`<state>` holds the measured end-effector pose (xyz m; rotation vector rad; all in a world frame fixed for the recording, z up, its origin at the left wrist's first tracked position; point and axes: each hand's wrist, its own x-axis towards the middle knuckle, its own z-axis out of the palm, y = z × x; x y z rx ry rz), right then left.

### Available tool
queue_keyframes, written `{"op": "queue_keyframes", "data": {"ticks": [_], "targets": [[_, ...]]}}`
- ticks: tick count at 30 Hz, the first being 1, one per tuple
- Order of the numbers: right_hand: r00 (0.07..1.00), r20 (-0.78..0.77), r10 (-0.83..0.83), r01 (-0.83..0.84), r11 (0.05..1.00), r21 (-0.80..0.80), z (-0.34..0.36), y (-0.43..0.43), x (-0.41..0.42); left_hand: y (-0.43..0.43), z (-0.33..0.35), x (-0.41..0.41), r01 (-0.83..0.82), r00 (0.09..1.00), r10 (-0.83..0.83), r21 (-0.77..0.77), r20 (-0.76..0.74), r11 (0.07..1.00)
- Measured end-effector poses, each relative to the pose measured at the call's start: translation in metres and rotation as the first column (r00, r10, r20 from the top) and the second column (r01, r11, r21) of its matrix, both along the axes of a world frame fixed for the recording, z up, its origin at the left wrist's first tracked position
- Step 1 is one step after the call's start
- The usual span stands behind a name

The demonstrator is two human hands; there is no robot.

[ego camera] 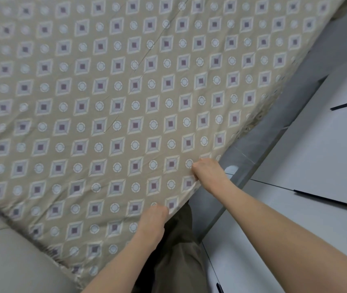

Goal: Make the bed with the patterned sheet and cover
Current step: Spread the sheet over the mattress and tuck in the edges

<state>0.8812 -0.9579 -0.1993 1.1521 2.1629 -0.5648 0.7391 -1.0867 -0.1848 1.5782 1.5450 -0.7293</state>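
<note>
A beige patterned sheet (126,102) with purple squares and white circles lies spread flat over the bed and fills most of the view. My left hand (153,218) grips the sheet's near edge with curled fingers. My right hand (206,169) grips the same edge a little further along to the right, fingers curled under the fabric. Both hands sit at the bed's side edge. No separate cover is in view.
White wardrobe doors (316,166) with dark bar handles stand close along the bed's right side, leaving a narrow grey floor gap (274,127). A pale upholstered surface (9,261) lies at the lower left. My dark trouser leg (179,250) is between my arms.
</note>
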Motion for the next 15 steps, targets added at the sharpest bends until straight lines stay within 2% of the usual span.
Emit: {"op": "queue_keyframes", "data": {"ticks": [5, 10, 12, 15], "targets": [[0.999, 0.006, -0.038, 0.038, 0.991, -0.126, 0.006, -0.009, 0.022, -0.002, 0.003, -0.005, -0.158, 0.984, 0.161, -0.048, 0.072, 0.986], [0.981, 0.018, -0.193, 0.192, 0.955, -0.226, 0.042, -0.008, 0.026, 0.002, 0.027, -0.013, -0.363, 0.894, 0.417, -0.278, 0.167, 0.89], [0.969, 0.014, -0.246, 0.243, 0.946, -0.214, 0.066, -0.001, 0.02, 0.018, 0.047, -0.02, -0.436, 0.85, 0.485, -0.245, 0.204, 0.866], [0.957, -0.031, -0.29, 0.279, 0.942, -0.188, 0.104, 0.018, 0.013, 0.051, 0.085, -0.034, -0.549, 0.792, 0.553, -0.093, 0.257, 0.83]]}}
